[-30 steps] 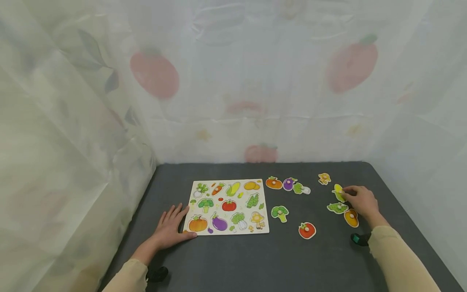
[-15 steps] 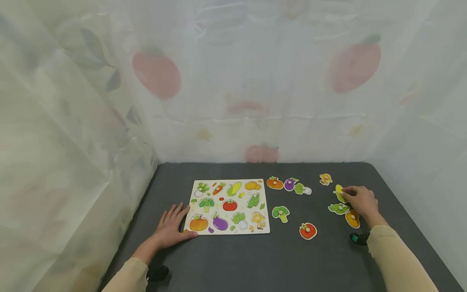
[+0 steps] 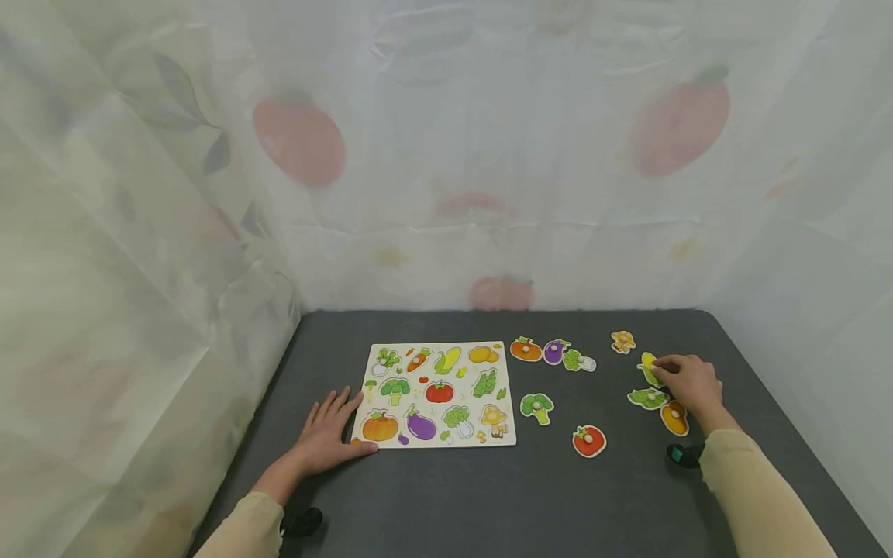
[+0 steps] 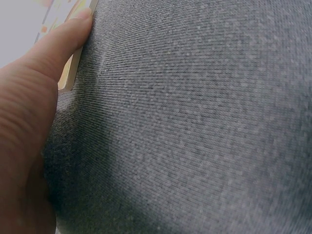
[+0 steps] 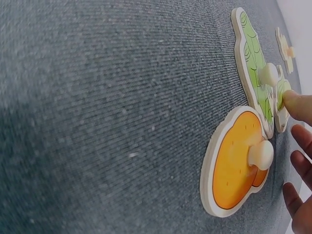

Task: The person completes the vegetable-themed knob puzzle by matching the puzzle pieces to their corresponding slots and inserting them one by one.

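Note:
My right hand (image 3: 689, 384) is at the yellow corn puzzle piece (image 3: 649, 364), with thumb and fingertips pinching at its knob. In the right wrist view the thumb (image 5: 297, 105) meets the corn piece (image 5: 280, 95), while the other fingers curl below it. Right beside it lie the green pea-pod piece (image 3: 647, 399) and the orange-yellow potato-like piece (image 3: 674, 418), each with a white knob. My left hand (image 3: 324, 438) rests with fingers spread at the left edge of the white vegetable puzzle board (image 3: 432, 447); its thumb (image 4: 63, 41) lies over the board's near corner.
Several loose knobbed pieces lie on the dark table (image 3: 474, 504): mushroom (image 3: 622, 342), pumpkin (image 3: 525, 349), eggplant (image 3: 554, 353), bok choy (image 3: 577, 361), broccoli (image 3: 536, 408) and tomato (image 3: 589, 442). Printed curtains (image 3: 488, 155) enclose the back and sides.
My right forearm has shifted slightly left while its fingers stay at the corn piece. The left hand and the board keep their places.

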`<state>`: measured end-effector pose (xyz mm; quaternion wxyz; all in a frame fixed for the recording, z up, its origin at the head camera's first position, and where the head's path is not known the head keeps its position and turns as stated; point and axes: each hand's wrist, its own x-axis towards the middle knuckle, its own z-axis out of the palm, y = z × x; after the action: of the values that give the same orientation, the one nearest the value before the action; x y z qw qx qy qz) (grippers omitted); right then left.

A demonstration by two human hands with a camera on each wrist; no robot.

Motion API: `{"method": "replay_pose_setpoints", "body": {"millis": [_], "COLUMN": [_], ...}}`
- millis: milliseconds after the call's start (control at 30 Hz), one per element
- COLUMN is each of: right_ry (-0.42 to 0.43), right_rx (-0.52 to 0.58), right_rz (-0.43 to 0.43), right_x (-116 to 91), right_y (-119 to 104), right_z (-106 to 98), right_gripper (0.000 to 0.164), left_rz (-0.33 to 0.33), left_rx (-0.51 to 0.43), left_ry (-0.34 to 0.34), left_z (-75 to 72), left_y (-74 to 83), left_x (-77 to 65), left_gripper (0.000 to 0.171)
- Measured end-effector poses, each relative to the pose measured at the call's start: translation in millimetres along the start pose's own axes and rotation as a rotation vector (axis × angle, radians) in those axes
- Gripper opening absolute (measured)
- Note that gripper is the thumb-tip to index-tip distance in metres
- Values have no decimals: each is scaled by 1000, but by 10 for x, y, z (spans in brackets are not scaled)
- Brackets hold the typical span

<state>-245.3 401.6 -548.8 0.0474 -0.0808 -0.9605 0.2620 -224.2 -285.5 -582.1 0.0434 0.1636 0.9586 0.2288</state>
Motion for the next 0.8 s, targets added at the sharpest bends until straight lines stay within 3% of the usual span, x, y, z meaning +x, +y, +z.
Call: {"method": "replay_pose_setpoints", "body": {"millis": [800], "right_ry": [42], "right_rx": [18], "right_rz": [27], "right_x": [-29], "right_y": [-50], "right_z": [42], "right_gripper": [35], "left_rz": [-10], "left_rx": [2], "left_ry": [-10], "left_z": [9], "left_y": [-29], "left_x": [7], "left_gripper": [112]}}
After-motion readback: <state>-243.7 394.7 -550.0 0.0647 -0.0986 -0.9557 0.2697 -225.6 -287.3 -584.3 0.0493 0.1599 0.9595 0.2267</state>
